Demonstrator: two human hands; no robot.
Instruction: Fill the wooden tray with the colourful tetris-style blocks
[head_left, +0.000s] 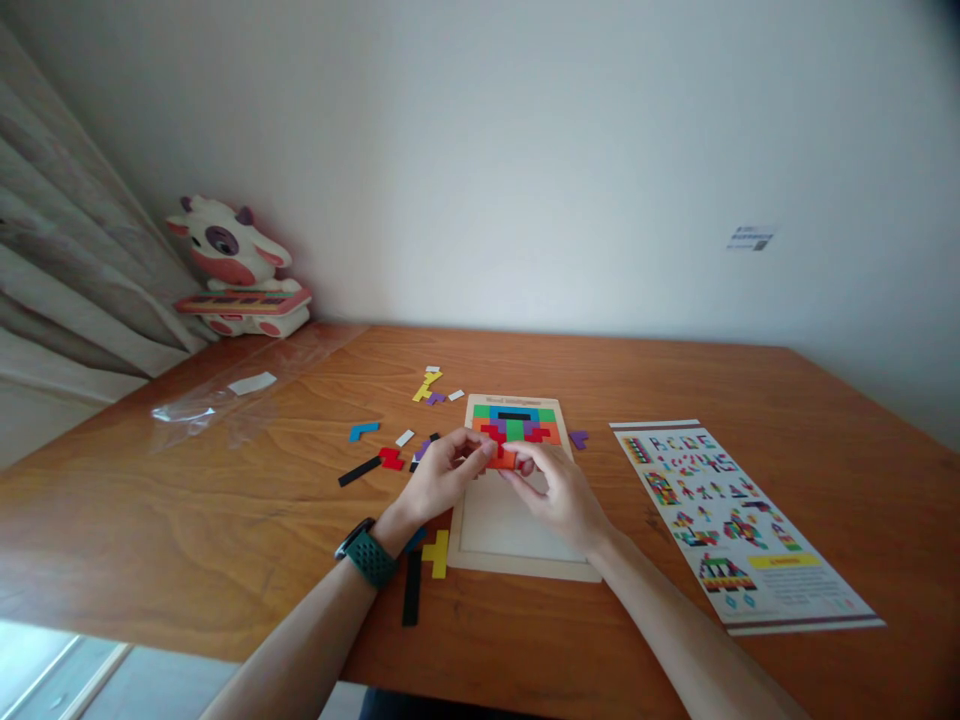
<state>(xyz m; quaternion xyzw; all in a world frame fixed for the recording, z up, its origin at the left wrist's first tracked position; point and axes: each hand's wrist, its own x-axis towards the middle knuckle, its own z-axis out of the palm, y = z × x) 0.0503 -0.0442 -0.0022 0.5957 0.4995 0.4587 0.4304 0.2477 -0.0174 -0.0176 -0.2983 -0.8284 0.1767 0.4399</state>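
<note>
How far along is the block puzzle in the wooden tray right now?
Done: the far part of the wooden tray is filled with coloured blocks. In hand: the left hand and right hand pinch an orange piece at the filled edge. Left: the tray's near part is bare, and loose pieces lie on the table.

Small loose pieces (390, 448) lie in the way left of the puzzle board (517, 560), a paper sheet (742, 525) lies right, and the far table (675, 375) is bare.

Both hands, left (442, 475) and right (551, 490), meet fingertip to fingertip, pinching.
</note>
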